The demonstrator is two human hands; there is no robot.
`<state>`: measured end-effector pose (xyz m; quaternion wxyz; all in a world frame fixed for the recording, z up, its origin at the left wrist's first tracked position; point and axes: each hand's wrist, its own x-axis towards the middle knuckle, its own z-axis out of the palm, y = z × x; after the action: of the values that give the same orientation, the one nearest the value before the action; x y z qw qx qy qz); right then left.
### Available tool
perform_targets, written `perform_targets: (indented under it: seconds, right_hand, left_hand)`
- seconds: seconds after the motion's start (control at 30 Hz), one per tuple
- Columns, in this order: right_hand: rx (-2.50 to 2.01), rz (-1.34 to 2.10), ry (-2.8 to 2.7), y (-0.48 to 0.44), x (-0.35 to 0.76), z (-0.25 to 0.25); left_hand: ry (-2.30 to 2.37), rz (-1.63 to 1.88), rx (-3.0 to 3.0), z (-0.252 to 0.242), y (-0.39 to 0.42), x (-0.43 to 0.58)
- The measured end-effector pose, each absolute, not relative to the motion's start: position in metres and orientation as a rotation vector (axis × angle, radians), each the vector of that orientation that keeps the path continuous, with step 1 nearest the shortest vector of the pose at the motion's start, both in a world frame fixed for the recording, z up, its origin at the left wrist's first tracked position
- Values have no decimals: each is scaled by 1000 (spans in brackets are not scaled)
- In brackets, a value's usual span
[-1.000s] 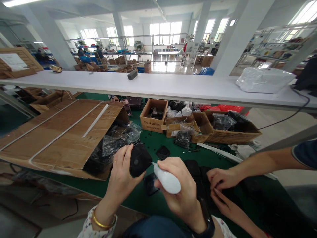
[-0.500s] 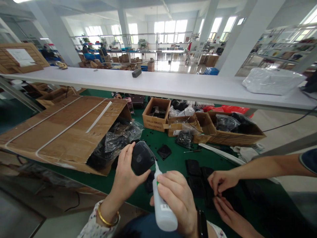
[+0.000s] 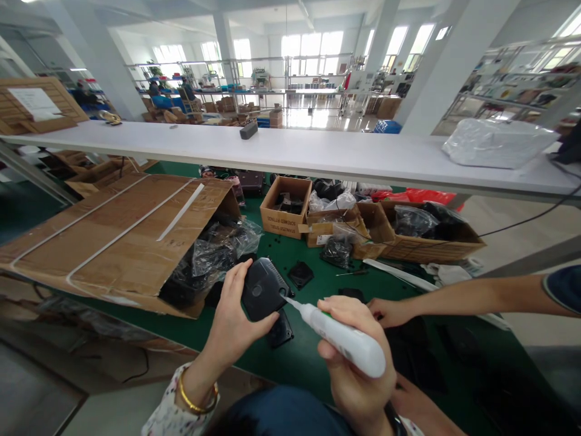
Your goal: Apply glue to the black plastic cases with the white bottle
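My left hand (image 3: 236, 309) grips a flat black plastic cover (image 3: 263, 293) by its left side and lower edge, tilted up off the table. In my right hand (image 3: 358, 357) is a white squeeze bottle (image 3: 345, 339) with a long thin nozzle, lying nearly level. Its tip meets the cover's right corner, near a small hole; whether anything flows out is too small to see. Below the cover, another black part (image 3: 280, 330) lies on the green table (image 3: 290, 369). A square black piece (image 3: 301, 275) rests just beyond.
A large cardboard box (image 3: 113, 230) with bagged parts lies at left. Smaller open boxes (image 3: 285, 209) line the back beneath a white shelf (image 3: 290, 145). A screwdriver (image 3: 354, 273) lies near the middle. From the right reaches a co-worker's arm (image 3: 454, 300), close to my right hand.
My right hand has swung right and up, turning the bottle from steep to nearly level, its tip still at the cover's corner. The cover has tilted slightly. The co-worker's hands have moved apart.
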<state>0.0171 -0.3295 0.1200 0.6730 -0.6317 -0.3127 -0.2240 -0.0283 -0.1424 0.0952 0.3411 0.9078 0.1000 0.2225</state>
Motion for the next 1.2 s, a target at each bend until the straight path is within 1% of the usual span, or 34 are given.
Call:
perform_targets:
  seconds: [0.37, 0.47, 0.53, 0.6, 0.67, 0.8, 0.9, 1.03, 1.2]
  right_hand:
    - [-1412, -605, -739, -331, 18, 107]
    - [-1380, -537, -612, -329, 23, 103]
    - [-1315, -467, -451, -332, 29, 97]
    - [-1199, -388, -248, -341, 38, 88]
    - [-1078, -315, -30, -356, 46, 78]
    - [-954, -181, 290, -393, 53, 56]
    - [-891, -91, 439, -418, 49, 43]
    - [-827, -138, 644, -441, 42, 30]
    - [-715, -190, 825, -462, 42, 18]
  left_hand:
    - [286, 534, 2351, 91, -145, -29]
    - [288, 524, 2349, 90, -144, -26]
    - [296, 499, 2355, 80, -141, -22]
    - [290, 431, 2383, 58, -139, -17]
    - [210, 303, 2467, 24, -141, -10]
    - [-219, -79, 2696, -57, -162, 20]
    - [-539, -238, 2686, -103, -186, 64]
    - [-881, -347, 2668, -138, -202, 139]
    - [-1119, -384, 2657, -154, -183, 203]
